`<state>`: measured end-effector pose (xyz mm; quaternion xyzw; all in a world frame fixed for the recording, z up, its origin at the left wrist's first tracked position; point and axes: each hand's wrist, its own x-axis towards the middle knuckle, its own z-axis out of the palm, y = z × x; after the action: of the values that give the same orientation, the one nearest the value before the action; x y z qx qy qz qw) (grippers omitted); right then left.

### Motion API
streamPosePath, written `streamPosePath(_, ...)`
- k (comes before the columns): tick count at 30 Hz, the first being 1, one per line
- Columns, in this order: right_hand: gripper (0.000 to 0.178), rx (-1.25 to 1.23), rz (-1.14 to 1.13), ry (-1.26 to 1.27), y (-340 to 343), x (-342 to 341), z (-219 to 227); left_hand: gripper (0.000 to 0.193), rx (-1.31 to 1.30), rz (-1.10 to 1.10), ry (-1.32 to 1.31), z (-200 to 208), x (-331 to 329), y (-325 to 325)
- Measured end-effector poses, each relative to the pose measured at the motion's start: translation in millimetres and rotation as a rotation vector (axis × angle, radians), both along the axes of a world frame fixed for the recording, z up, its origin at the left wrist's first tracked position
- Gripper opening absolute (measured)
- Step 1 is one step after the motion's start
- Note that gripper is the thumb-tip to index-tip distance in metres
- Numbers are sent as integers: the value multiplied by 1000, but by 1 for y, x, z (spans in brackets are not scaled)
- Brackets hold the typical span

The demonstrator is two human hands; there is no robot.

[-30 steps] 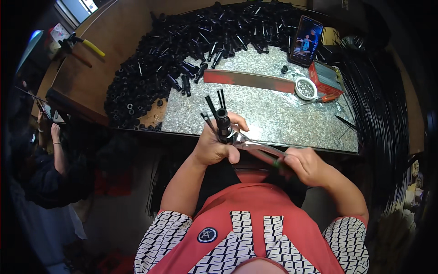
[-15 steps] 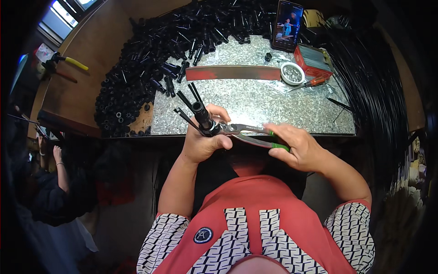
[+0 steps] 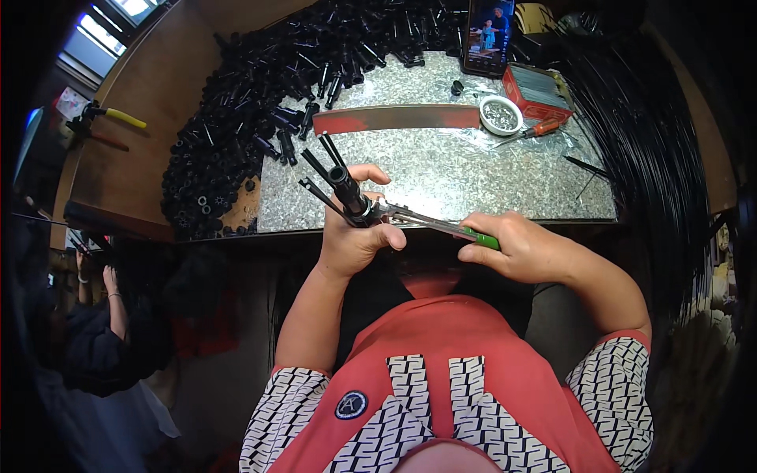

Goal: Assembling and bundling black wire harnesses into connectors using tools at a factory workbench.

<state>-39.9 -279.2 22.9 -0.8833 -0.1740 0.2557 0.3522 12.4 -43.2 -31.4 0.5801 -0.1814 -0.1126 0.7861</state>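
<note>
My left hand (image 3: 347,251) is closed around a black tubular plastic part (image 3: 344,188) with several thin black prongs jutting up and away from me. In my right hand (image 3: 527,248) are green-handled pliers (image 3: 430,223), with the fingers wrapped round the grips. The pliers' jaws point left and meet the lower end of the black part, beside my left thumb. What exactly lies between the jaws is too small to make out. Both hands are over the near edge of the speckled tabletop (image 3: 441,173).
Black plastic parts (image 3: 268,87) are heaped along the back and left. A bar (image 3: 394,118), a white bowl of small metal pieces (image 3: 501,116), an orange-handled screwdriver (image 3: 544,126), a red box (image 3: 540,94) and a phone (image 3: 487,39) lie beyond. Long black rods (image 3: 646,118) fill the right; a person's arm (image 3: 117,303) shows left.
My right fingers have closed from a loose, spread hold to a wrap round the pliers' grips. The handles, apart before, now look pressed together. The left hand still holds the black part.
</note>
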Motion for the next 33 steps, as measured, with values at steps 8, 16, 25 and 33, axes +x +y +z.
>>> streamPosePath(8, 29, -2, -46, -239, 1, -6, -14, 83, -57, -32, -46, -4, 2, 7)
streamPosePath(16, 47, -250, 20, -737, -15, -14, 10, 91, 84, -205, -183, -8, 12, 16)
streamPosePath(25, 45, -427, 77, -909, -21, -23, 32, 56, 166, -250, -266, -8, 11, 11)
streamPosePath(33, 37, -572, 89, -956, -13, -25, 27, 60, 114, -243, -71, 3, 1, -4)
